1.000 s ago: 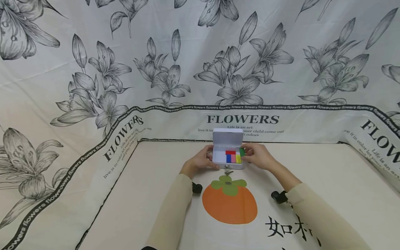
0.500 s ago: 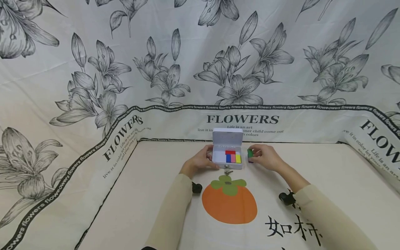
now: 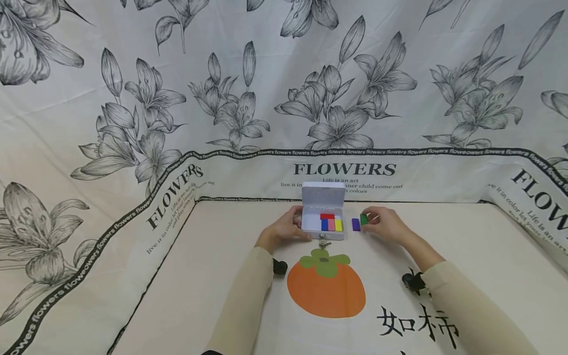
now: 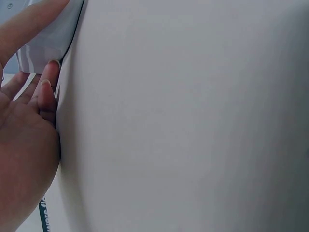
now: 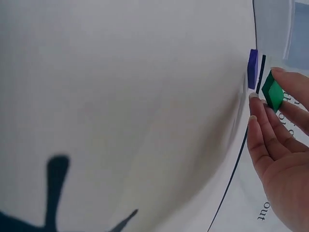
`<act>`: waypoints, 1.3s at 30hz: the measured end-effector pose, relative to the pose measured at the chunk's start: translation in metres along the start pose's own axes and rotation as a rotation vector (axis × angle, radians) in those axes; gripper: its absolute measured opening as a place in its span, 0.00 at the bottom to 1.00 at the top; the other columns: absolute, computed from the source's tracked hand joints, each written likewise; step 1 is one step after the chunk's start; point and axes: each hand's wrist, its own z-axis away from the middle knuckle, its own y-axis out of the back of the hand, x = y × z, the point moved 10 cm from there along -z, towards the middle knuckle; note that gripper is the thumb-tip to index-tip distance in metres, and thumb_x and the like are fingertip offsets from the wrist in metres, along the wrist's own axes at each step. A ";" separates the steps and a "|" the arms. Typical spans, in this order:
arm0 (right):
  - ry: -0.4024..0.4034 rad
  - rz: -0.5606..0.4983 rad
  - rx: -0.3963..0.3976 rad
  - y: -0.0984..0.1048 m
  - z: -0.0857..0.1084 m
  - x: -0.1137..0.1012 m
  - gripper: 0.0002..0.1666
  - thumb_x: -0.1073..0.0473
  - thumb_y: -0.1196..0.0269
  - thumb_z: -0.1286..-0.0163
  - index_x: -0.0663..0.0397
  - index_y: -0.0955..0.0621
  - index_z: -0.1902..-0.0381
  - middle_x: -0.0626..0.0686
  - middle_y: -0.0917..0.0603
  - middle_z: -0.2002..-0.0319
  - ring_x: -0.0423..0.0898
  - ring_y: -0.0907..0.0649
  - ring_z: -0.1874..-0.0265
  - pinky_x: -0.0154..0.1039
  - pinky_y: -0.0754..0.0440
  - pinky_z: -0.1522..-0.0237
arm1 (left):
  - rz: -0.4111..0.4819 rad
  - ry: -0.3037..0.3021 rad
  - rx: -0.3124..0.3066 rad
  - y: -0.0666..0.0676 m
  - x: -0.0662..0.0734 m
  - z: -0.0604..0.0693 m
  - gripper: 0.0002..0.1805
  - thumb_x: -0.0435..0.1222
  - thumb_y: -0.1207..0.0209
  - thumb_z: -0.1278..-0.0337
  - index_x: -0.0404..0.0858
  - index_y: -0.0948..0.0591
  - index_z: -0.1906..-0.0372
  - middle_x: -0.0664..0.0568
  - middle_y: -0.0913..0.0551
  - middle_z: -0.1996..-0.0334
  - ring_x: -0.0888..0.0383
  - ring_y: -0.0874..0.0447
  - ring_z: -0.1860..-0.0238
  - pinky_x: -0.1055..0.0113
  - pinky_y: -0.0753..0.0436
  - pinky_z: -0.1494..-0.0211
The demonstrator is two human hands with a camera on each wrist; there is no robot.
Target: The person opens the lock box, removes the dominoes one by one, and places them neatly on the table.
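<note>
A white metal box point(image 3: 333, 236) stands with its lid point(image 3: 323, 196) raised, and a small lock with keys point(image 3: 323, 242) hangs at its front. Inside, toward the right, lie a red block point(image 3: 327, 216), a blue block point(image 3: 325, 225), a pink block point(image 3: 331, 224) and a yellow block point(image 3: 338, 225). My left hand point(image 3: 284, 227) grips the box's left side between thumb and fingers. To the right of the box, my right hand point(image 3: 386, 224) pinches a green block point(image 5: 273, 92) between thumb and fingertips. A purple block point(image 3: 356, 225) lies on the table between the box and that hand.
The pale table cover point(image 3: 222, 276) bears an orange persimmon print point(image 3: 326, 291) and black characters point(image 3: 417, 323). A flower-printed curtain point(image 3: 248, 113) hangs along the back and sides, just behind the box. Dark wrist devices point(image 3: 279, 267) show at both sleeves.
My right hand has moved rightward from the box's right edge with the green block. The purple block now lies visible on the table, apart from the green one. My left hand stays on the box.
</note>
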 end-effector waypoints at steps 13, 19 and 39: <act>-0.046 0.040 -0.038 0.000 -0.001 0.011 0.25 0.60 0.30 0.34 0.69 0.20 0.43 0.66 0.16 0.54 0.58 0.17 0.55 0.56 0.19 0.51 | 0.021 0.007 0.001 0.000 0.000 0.000 0.56 0.29 0.20 0.60 0.44 0.38 0.24 0.48 0.23 0.53 0.54 0.29 0.53 0.58 0.32 0.42; -0.039 0.057 -0.065 -0.002 -0.003 0.010 0.24 0.61 0.30 0.35 0.68 0.19 0.45 0.66 0.17 0.55 0.59 0.18 0.57 0.56 0.20 0.52 | 0.003 0.008 0.004 0.001 -0.001 -0.001 0.56 0.30 0.20 0.60 0.44 0.38 0.23 0.51 0.24 0.50 0.55 0.29 0.52 0.59 0.32 0.42; -0.035 0.081 -0.087 -0.010 -0.007 0.013 0.25 0.61 0.29 0.36 0.69 0.20 0.45 0.65 0.17 0.56 0.56 0.18 0.60 0.56 0.21 0.53 | 0.013 -0.001 0.001 0.000 0.000 0.000 0.55 0.28 0.21 0.60 0.44 0.38 0.24 0.47 0.23 0.51 0.55 0.28 0.53 0.60 0.32 0.43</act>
